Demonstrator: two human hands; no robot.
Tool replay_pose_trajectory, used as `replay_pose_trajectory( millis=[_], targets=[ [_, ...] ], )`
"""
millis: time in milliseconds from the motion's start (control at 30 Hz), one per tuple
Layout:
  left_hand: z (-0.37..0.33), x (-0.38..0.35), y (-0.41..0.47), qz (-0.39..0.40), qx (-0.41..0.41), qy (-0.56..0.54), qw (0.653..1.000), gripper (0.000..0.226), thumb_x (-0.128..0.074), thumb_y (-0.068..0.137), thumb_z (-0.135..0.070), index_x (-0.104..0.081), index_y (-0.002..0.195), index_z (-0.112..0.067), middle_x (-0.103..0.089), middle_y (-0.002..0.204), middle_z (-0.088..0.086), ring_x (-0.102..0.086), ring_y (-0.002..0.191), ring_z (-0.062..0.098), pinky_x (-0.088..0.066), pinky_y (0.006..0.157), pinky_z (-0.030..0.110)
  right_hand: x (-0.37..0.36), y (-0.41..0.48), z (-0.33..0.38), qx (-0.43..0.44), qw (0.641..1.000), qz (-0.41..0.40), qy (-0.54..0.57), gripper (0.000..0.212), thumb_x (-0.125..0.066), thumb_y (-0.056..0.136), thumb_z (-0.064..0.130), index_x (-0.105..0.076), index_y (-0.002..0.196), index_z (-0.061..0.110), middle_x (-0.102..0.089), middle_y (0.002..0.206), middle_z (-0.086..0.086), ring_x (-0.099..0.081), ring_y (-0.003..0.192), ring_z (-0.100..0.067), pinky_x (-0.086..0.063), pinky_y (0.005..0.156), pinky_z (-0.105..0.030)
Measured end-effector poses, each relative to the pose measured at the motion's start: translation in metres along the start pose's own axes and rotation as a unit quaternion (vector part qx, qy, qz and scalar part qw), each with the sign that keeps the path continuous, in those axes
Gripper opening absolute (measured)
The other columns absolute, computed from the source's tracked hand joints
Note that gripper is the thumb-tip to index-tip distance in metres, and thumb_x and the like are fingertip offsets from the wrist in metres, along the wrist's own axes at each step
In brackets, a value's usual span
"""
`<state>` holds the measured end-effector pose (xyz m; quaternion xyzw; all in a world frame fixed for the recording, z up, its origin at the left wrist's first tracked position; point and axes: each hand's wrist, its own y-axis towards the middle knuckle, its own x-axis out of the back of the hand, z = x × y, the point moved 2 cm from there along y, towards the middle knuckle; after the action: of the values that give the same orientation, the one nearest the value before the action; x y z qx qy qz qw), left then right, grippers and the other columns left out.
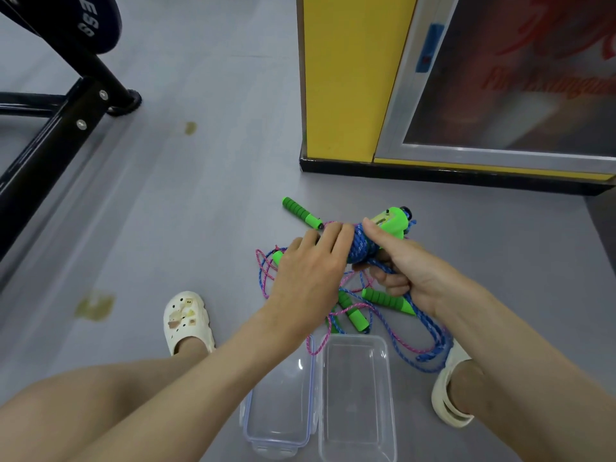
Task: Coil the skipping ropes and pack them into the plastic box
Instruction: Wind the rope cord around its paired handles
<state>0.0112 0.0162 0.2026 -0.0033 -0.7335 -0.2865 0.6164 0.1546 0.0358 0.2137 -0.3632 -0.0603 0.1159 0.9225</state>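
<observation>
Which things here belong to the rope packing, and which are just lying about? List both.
Job: coil, held in left hand and right hand; loose ropes; box; lid.
Lying about: black frame; yellow cabinet.

— What's underfoot?
— A smooth grey floor (200, 195). It has a yellowish stain (95, 305) at the lower left and a smaller stain (190, 127) higher up.
— And the upper right?
— A yellow panel (343, 78) stands on a black skirting (433, 173). Just beside it is a silver-framed glass door (533, 78) with blurred red lettering.
— Upper left?
— A black metal frame (60, 128) with bolt heads, and above it a dark pad (96, 21) with white letters. The light is soft and even.
</observation>
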Motion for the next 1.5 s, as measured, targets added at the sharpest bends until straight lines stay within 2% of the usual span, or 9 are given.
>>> replay_pose_trajectory(
  millis=[133,267,433,700,1067,1133,1300,1367,1500],
  targets=[
    [0.004,0.008,0.007,0.117,0.116,-0.201,0.966,0.064,-0.068,0.079,-0.052,-0.049,0.131,-0.022,-0.058,0.118,-0.007,-0.052,0.100,0.016,-0.048,0.073,0.031,0.009,0.001,0.002,0.025,1.000,-0.012,0.015,0.051,-0.057,0.077,0.065,-0.059,0.062,0.016,-0.043,0.054,-0.002,-0.021,0.037,-0.007,-0.017,0.035,-0.018],
    [0.019,0.012,0.013,0.182,0.280,-0.434,0.837,0.075,-0.055,0.069,-0.069,-0.045,0.133,-0.030,-0.056,0.118,-0.010,-0.056,0.096,0.008,-0.049,0.080,0.025,0.011,-0.003,0.007,0.049,0.999,0.017,-0.010,0.047,-0.058,0.071,0.063,-0.058,0.073,0.017,-0.042,0.054,0.000,-0.017,0.042,-0.008,-0.013,0.039,-0.019],
    [0.029,0.005,0.006,0.274,0.355,-0.585,0.676,0.075,-0.078,0.058,-0.065,-0.056,0.123,-0.033,-0.063,0.120,0.001,-0.065,0.105,0.014,-0.054,0.089,0.032,0.009,-0.005,0.010,0.070,0.996,0.056,0.001,0.048,-0.056,0.073,0.059,-0.058,0.084,0.012,-0.040,0.050,0.004,-0.014,0.041,-0.006,-0.013,0.039,-0.017],
    [0.021,0.010,0.007,0.228,0.352,-0.601,0.681,0.059,-0.079,0.061,-0.042,-0.057,0.115,-0.035,-0.065,0.107,-0.001,-0.067,0.097,0.012,-0.056,0.081,0.024,0.007,-0.005,0.011,0.063,0.997,0.033,-0.014,0.046,-0.059,0.069,0.059,-0.054,0.075,0.013,-0.032,0.053,-0.001,-0.015,0.043,-0.009,-0.015,0.036,-0.018],
    [0.020,0.020,0.012,0.171,0.316,-0.444,0.821,0.072,-0.087,0.061,-0.040,-0.051,0.123,-0.034,-0.055,0.097,-0.023,-0.060,0.096,0.006,-0.052,0.090,0.033,0.000,-0.005,0.009,0.088,0.994,0.032,0.047,0.036,-0.054,0.088,0.042,-0.055,0.064,0.015,-0.034,0.046,0.003,-0.018,0.039,-0.006,-0.017,0.034,-0.015],
    [0.022,0.018,0.012,0.197,0.339,-0.480,0.784,0.078,-0.088,0.050,-0.049,-0.052,0.118,-0.035,-0.060,0.100,-0.017,-0.062,0.096,0.005,-0.053,0.090,0.033,0.001,-0.006,0.010,0.089,0.994,0.047,0.053,0.039,-0.054,0.087,0.043,-0.054,0.058,0.015,-0.034,0.046,0.002,-0.017,0.038,-0.006,-0.016,0.034,-0.015],
    [0.020,0.019,0.005,0.273,0.407,-0.668,0.560,0.065,-0.082,0.062,-0.027,-0.057,0.121,-0.019,-0.072,0.109,0.006,-0.070,0.094,0.023,-0.057,0.076,0.032,0.002,-0.010,0.011,0.086,0.991,0.089,0.047,0.038,-0.054,0.077,0.047,-0.053,0.059,0.014,-0.037,0.047,0.000,-0.017,0.035,-0.005,-0.020,0.033,-0.014],
    [0.019,0.020,0.004,0.257,0.418,-0.690,0.532,0.061,-0.077,0.064,-0.020,-0.058,0.121,-0.014,-0.072,0.105,0.010,-0.071,0.087,0.028,-0.057,0.070,0.032,0.002,-0.008,0.010,0.085,0.991,0.093,0.032,0.039,-0.053,0.078,0.048,-0.051,0.061,0.013,-0.039,0.048,0.000,-0.017,0.036,-0.005,-0.022,0.034,-0.014],
    [0.024,0.012,0.005,0.220,0.402,-0.561,0.689,0.068,-0.088,0.059,-0.024,-0.056,0.119,-0.023,-0.070,0.106,-0.002,-0.068,0.098,0.017,-0.055,0.088,0.036,0.003,-0.005,0.008,0.065,0.996,0.056,-0.032,0.043,-0.053,0.089,0.042,-0.057,0.054,0.018,-0.042,0.048,0.001,-0.020,0.034,-0.005,-0.021,0.034,-0.015]
  ],
)
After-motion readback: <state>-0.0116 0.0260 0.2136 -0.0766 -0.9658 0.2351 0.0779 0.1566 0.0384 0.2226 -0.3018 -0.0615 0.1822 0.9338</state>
